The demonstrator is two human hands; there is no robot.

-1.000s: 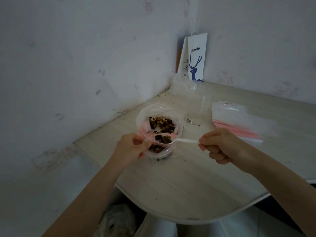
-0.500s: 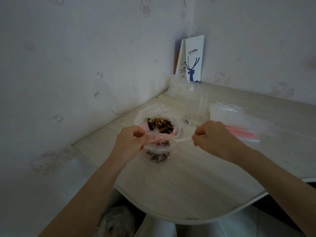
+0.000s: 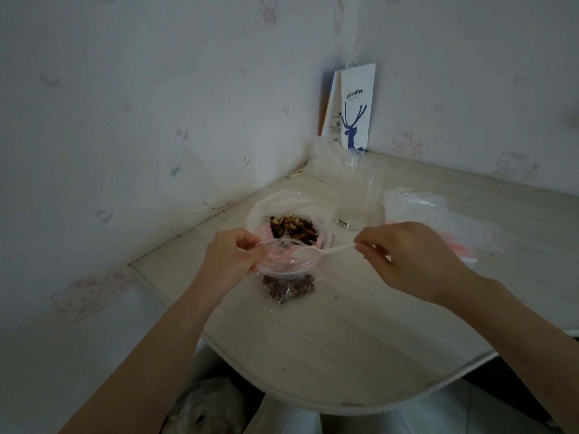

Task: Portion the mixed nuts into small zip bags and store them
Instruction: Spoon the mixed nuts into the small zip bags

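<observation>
Since a second earlier, when it carried nuts, the spoon [image 3: 308,252] had emptied; its white bowl lay bare at the right rim of the small bag [image 3: 286,267], at the centre of the frame. The left hand [image 3: 232,261], just left of centre, pinched the bag's left rim between thumb and curled fingers, holding the mouth open in a round shape. The right hand [image 3: 407,255], right of centre, pinched the very end of the spoon's handle between thumb and forefinger, with the other fingers loosely curled beneath. Nuts [image 3: 288,286] filled the bottom of the small bag, which rested on the pale table [image 3: 313,346]. Just behind it, touching or nearly so, sat the big bag [image 3: 293,225], open and showing more mixed nuts. At the right of the frame, behind the right hand, lay a pile of empty zip bags [image 3: 438,220] with pink strips. A clear cup [image 3: 357,183] stood further back, and a white paper bag [image 3: 357,111] with a blue deer leaned in the wall corner, upper right of centre.
</observation>
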